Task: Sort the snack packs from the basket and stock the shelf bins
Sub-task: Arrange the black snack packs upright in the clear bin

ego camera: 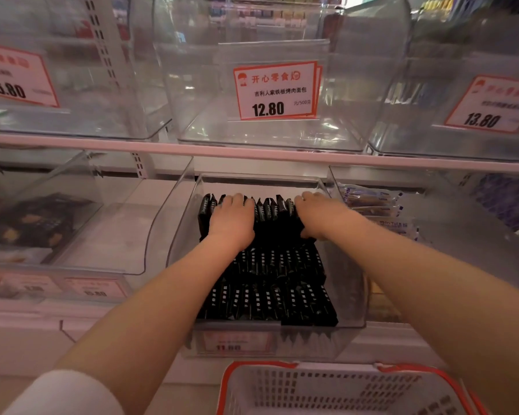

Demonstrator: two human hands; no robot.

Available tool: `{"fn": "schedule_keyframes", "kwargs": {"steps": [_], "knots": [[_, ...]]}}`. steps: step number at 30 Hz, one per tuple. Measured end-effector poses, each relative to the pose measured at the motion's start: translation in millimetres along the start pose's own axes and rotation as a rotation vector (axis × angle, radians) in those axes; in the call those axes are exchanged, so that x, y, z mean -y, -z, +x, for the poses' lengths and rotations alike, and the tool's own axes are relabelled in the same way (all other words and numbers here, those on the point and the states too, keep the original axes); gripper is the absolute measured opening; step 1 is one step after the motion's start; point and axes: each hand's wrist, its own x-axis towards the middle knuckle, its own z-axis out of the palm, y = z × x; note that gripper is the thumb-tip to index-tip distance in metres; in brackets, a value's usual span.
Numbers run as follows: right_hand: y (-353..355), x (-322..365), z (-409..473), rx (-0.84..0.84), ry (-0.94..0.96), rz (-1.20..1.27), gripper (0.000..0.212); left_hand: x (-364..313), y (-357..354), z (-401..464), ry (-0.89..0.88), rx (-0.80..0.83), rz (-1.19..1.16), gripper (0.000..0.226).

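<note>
Snack packs (270, 283), black w/ pale lettering, lined up in neat rows inside clear centre bin (354, 295) on lower shelf; front two rows lying overlapped, back row standing on edge against rear wall. Both hands deep in that bin: left hand (231, 218) and right hand (319, 215) laid over back row, fingers (237, 199) curled over top edges of upright packs, seemingly pressing and squaring them up rather than lifting; can't tell if any single pack actually gripped. Basket (336, 390), white w/ orange rim, just below bin front; visible part shows bare mesh, no packs seen, though lower part cut off by frame edge. Judgement: centre bin mostly stocked, approx. final tidy of last row. Left lower bin (81, 235) holds a few dark packs, right lower bin (357, 187) holds pale-wrapped packs (372, 199); neither full. Upper shelf bins look unstocked, incl. middle one behind price tag (277, 91) reading 12.80. Probably left to do: release row, check basket for remainder, fill other bins if more stock.
</note>
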Motion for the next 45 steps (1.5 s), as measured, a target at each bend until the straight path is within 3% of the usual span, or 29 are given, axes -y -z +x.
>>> {"fn": "schedule_keyframes", "kwargs": {"steps": [2, 5, 8, 11, 14, 17, 22, 28, 31, 38, 42, 45], "knots": [[7.0, -13.5, -10.8, -0.087, 0.006, -0.028, 0.035, -7.1, 6.0, -0.7, -0.152, -0.018, -0.085, 0.052], [8.3, -34.2, -27.2, -0.112, 0.013, 0.008, 0.02, -23.3, 11.8, 0.0, -0.286, 0.021, -0.175, 0.05], [4.3, -36.5, -38.6, -0.168, 0.011, 0.079, 0.024, -32.9, 12.7, 7.1, -0.266, -0.019, -0.252, 0.052], [4.9, -24.1, -38.8, -0.224, 0.073, -0.004, 0.02, -37.0, 11.1, 15.6, -0.252, 0.0, -0.234, 0.044], [5.6, -10.1, -29.3, -0.123, 0.118, -0.061, 0.025, -39.2, 6.4, 19.4, -0.264, 0.029, -0.209, 0.038], [-1.1, 1.4, -15.3, -0.026, 0.061, -0.068, 0.031, -36.2, -0.8, 20.1, -0.262, 0.031, -0.28, 0.039], [-13.2, 8.9, 0.6, -0.145, -0.064, -0.006, 0.036, -29.1, -17.7, 12.4, -0.318, -0.048, -0.316, 0.041], [-15.0, 5.0, 8.8, -0.177, -0.084, 0.02, 0.031, -28.3, -26.8, 11.0, -0.293, -0.154, -0.244, 0.047], [-16.7, 2.5, 7.7, -0.137, -0.055, -0.024, 0.032, -28.7, -29.0, 13.0, -0.28, -0.107, -0.215, 0.057], [-27.3, 10.1, 8.6, -0.091, -0.023, -0.092, 0.039, -30.9, -23.9, 16.9, -0.292, -0.036, -0.098, 0.047], [-27.7, 11.8, 6.9, -0.014, -0.037, -0.09, 0.054, -24.6, -10.9, 7.5, -0.289, 0.107, -0.093, 0.069], [-21.8, 10.3, 10.1, 0.045, -0.049, -0.002, 0.053, -3.9, -4.8, -5.0, -0.158, 0.11, 0.016, 0.076]]}}
